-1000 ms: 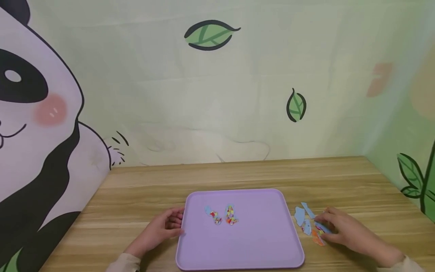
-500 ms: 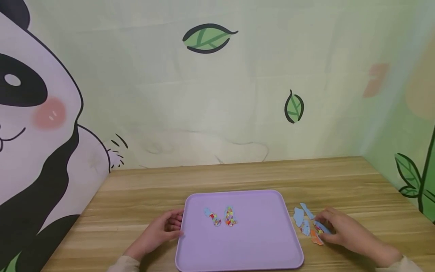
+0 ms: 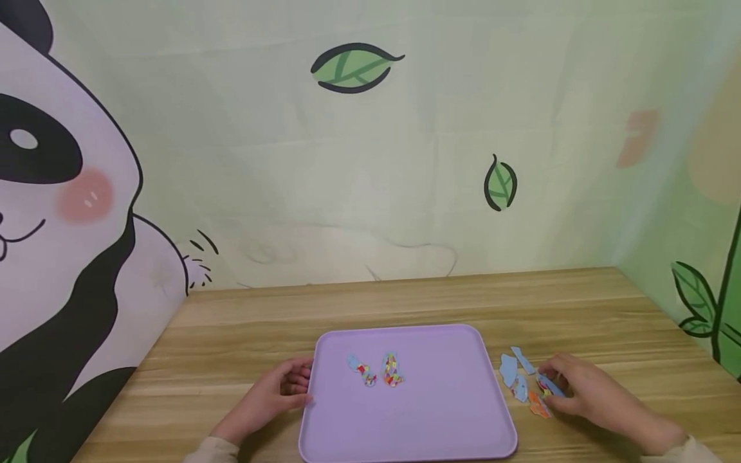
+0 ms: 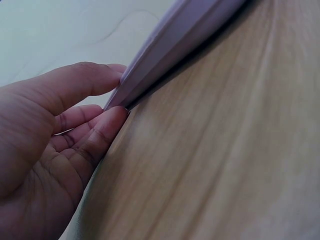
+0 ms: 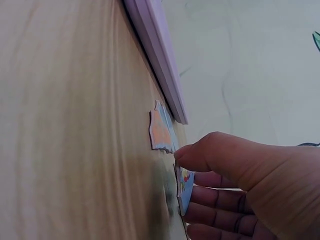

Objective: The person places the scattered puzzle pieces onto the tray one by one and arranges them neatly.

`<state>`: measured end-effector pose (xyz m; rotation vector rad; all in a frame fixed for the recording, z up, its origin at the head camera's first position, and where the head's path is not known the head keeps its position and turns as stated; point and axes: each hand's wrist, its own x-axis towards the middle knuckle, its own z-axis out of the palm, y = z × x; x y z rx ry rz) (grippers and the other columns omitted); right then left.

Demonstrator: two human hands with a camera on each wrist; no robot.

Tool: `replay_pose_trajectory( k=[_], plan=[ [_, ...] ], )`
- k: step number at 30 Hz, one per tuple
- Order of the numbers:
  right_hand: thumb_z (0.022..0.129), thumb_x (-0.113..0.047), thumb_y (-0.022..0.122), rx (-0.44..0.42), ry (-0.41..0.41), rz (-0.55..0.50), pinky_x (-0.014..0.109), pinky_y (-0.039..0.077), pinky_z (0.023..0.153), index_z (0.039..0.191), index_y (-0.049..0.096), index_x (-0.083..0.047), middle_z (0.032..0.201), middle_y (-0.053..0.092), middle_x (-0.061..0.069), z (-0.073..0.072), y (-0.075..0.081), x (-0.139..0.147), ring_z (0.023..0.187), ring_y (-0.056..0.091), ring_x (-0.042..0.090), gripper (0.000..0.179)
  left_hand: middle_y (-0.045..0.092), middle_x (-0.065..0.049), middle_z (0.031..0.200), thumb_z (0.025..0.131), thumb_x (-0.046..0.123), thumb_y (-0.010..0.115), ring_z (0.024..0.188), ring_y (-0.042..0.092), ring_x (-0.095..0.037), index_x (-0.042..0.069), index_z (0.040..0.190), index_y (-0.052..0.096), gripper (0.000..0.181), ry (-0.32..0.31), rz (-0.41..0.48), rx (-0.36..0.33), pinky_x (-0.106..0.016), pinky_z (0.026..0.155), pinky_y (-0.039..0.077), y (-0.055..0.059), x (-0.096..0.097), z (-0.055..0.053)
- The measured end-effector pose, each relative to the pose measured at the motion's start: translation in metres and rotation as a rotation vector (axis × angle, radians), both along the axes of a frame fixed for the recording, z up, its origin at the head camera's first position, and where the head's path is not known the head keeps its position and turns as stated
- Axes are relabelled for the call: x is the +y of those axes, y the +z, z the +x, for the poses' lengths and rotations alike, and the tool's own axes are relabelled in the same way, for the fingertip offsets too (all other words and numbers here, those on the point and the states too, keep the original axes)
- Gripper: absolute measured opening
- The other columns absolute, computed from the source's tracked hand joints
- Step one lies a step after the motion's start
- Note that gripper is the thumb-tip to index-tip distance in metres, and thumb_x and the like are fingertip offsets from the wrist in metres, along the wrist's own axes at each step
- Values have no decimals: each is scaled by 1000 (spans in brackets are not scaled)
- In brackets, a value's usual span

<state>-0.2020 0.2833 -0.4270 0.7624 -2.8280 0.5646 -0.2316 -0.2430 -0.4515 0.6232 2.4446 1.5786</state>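
My left hand [image 3: 269, 395] holds the left rim of a lilac tray [image 3: 405, 424]. In the left wrist view, thumb and fingertips meet the tray's edge [image 4: 150, 60] close over the table. To the right of the tray, my right hand [image 3: 590, 395] pinches a blue puzzle piece [image 3: 550, 386] with a colourful printed patch between thumb and fingers. The right wrist view has this piece [image 5: 185, 187] tilted up, partly hidden by the hand. Beside it lie an orange piece [image 3: 538, 405] and several light blue pieces [image 3: 509, 370]. Two multicoloured pieces, one long [image 3: 392, 370] and one bent [image 3: 363, 370], lie on the tray.
The tray sits on a wood-grain table [image 3: 249, 315]. Behind the table rises a pale green wall [image 3: 260, 161] with painted leaves and a large panda [image 3: 92, 148] at left. A side wall [image 3: 695, 225] borders the table on the right.
The camera view has shifted slightly. My right hand's fingers have drawn a little closer on the blue piece and tipped it up slightly. The left hand stays at the tray's rim.
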Motion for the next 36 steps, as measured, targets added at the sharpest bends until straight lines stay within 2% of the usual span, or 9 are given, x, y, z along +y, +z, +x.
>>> replay_pose_trajectory(
  k=[7,16,26,36],
  plan=[
    [74,-19,80,-51,-21,-9,20,46,59,100,63,-2,85,58,-7,0,3,0,73,47,-5,36,55,-25,118,84,12,73,98,57,-11,-11,137,40,66,5,-4,-26,-19,85,52,-1,-1,-1],
    [74,-17,79,-36,-18,-34,19,45,58,99,63,-4,82,57,-8,1,8,-4,71,46,-6,33,56,-25,117,84,12,73,97,57,-9,-11,137,40,67,-7,-5,-21,-19,85,52,-1,-1,-2],
    [73,-18,80,-16,-25,-27,20,45,58,98,63,-4,81,58,-9,2,16,-8,72,49,-4,34,56,-23,117,84,13,73,97,58,-13,-11,137,40,67,12,-19,-33,-19,85,52,0,0,-3],
    [74,-18,79,-20,-9,-21,20,46,58,100,63,-4,84,58,-7,1,26,-11,73,48,-4,34,57,-24,115,84,11,73,95,58,-9,-12,136,41,66,5,-2,-11,-19,84,52,-1,0,-2]
  ],
)
